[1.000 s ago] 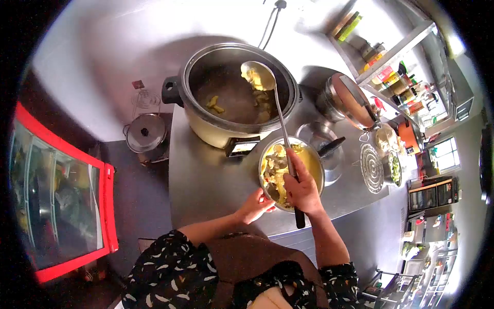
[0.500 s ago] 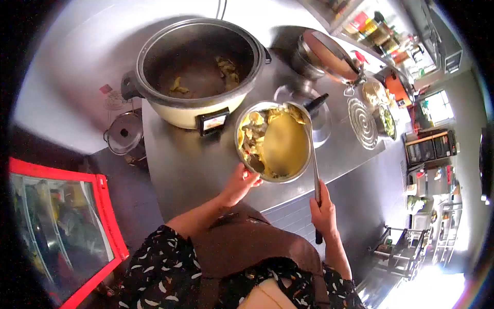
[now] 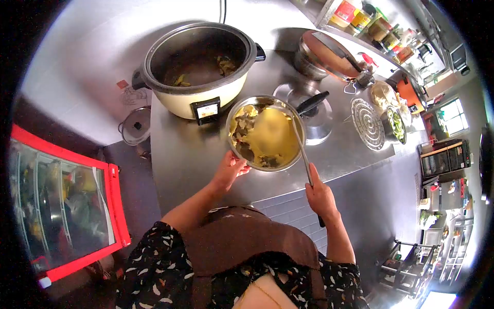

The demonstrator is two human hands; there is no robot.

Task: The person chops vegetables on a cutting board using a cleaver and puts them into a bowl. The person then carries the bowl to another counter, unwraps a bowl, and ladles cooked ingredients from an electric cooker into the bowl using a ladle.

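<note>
A round metal bowl (image 3: 266, 167) of yellow soup with chunky pieces rests on the steel counter. My left hand (image 3: 229, 171) grips its lower left rim, fingers closed. In my right hand (image 3: 320, 194) is the long handle of a metal ladle (image 3: 302, 149), whose head dips into the bowl, blurred in the yellow liquid. Behind the bowl, to the left, stands a big cream cooker pot (image 3: 206, 100) without its lid. Some leftover pieces (image 3: 181, 81) lie on its dark bottom.
Right of the bowl lies a metal lid (image 3: 320, 122) with a black handle. Farther right are a stacked pan (image 3: 313, 56), a steamer rack (image 3: 367, 124) and a bowl of greens (image 3: 395, 125). A red-framed fridge (image 3: 121, 206) stands at left.
The ladle has gone from above the cooker pot down into the bowl. My right hand has moved down and right. The view has shifted, with the bowl now nearer the middle.
</note>
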